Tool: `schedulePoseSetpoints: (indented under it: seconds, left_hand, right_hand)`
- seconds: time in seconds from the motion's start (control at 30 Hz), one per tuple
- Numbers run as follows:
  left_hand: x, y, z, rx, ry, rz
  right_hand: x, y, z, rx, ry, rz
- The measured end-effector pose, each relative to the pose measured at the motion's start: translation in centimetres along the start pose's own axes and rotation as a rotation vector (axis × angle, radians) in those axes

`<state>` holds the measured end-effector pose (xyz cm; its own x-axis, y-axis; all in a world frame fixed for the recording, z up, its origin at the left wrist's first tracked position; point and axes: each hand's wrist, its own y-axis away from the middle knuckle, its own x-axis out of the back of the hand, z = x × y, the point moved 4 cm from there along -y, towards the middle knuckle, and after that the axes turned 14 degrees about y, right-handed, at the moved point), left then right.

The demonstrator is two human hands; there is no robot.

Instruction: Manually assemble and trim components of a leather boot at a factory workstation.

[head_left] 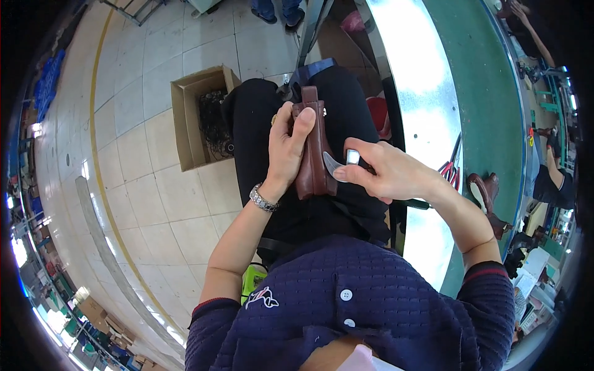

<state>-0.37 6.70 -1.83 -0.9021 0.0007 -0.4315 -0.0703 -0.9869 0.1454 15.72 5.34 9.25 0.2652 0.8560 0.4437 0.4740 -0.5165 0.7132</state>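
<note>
My left hand (286, 150) grips a brown leather piece (314, 148), shaped like a boot upper, and holds it upright on my lap over black trousers. A metal watch sits on that wrist. My right hand (387, 173) holds a small knife (337, 162) with a curved metal blade; the blade tip touches the right edge of the brown leather. Both forearms come out of dark blue sleeves at the bottom of the view.
An open cardboard box (192, 117) with dark parts stands on the tiled floor to my left. On my right runs a green conveyor belt (489, 93) with a shiny metal rim (421, 105), carrying a brown boot (486, 198) and red-handled scissors (450, 168). Other people work beyond it.
</note>
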Motion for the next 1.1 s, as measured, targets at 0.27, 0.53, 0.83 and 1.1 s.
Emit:
schedulePoseSetpoints:
  seconds: [0.27, 0.53, 0.83, 1.1]
  left_hand:
    - [-0.2, -1.4, -0.1, 0.077, 0.185, -0.058]
    - [0.1, -0.7, -1.0, 0.065, 0.273, -0.136]
    - [3.3, -1.0, -5.7, 0.384, 0.453, -0.35]
    - [1.9, -2.1, -0.8, 0.548, 0.85, -0.546]
  right_hand:
    - [1.0, 0.2, 5.9, -0.212, -0.034, 0.507]
    - [0.1, 1.2, 20.7, -0.6, 0.462, 0.831]
    - [-2.1, 1.5, 21.0, -0.583, 0.765, 0.961]
    - [-5.7, 6.3, 24.1, -0.638, 0.283, 1.132]
